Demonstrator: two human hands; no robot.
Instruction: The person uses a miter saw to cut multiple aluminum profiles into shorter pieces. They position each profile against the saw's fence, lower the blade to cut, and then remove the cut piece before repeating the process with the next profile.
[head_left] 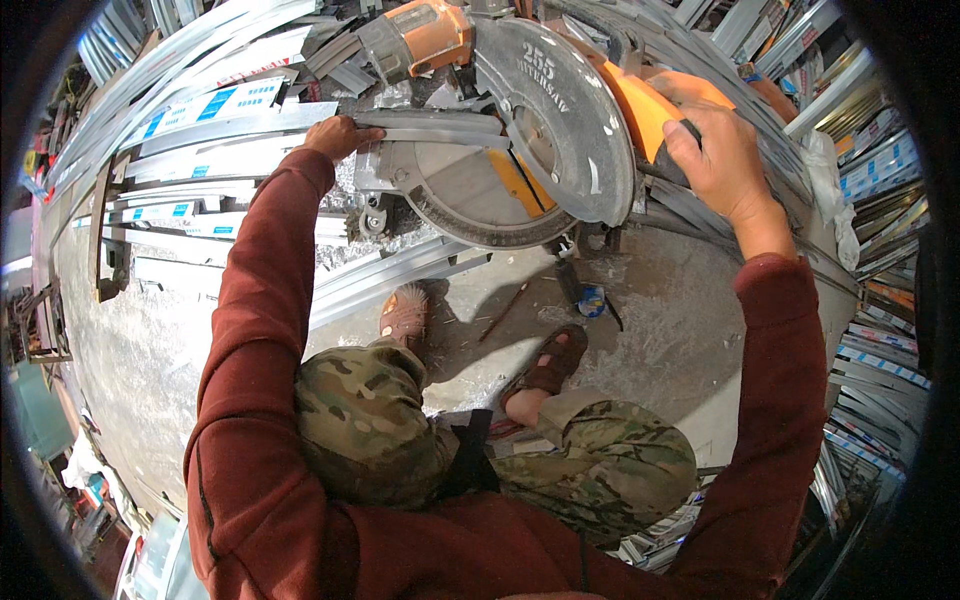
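A mitre saw with an orange body and a dark grey round blade guard [515, 75] stands in front of me. My right hand [722, 165] is wrapped round the saw's orange and black handle [640, 105]. On the left, my left hand [343, 136] grips a long silver metal profile [440, 128], fingers curled over it. The profile lies across the saw's round base [440, 185], and its right end meets the guard. An orange slotted insert [525, 185] shows in the base beside the guard. The guard hides most of the blade, so I cannot tell whether it touches the metal.
Long metal profiles [200, 160] are heaped at the left and behind the saw. More profiles [885, 370] are stacked at the right edge. A blue roll [591, 301] lies on the dusty floor [660, 310] below the saw, near my sandalled feet [545, 365].
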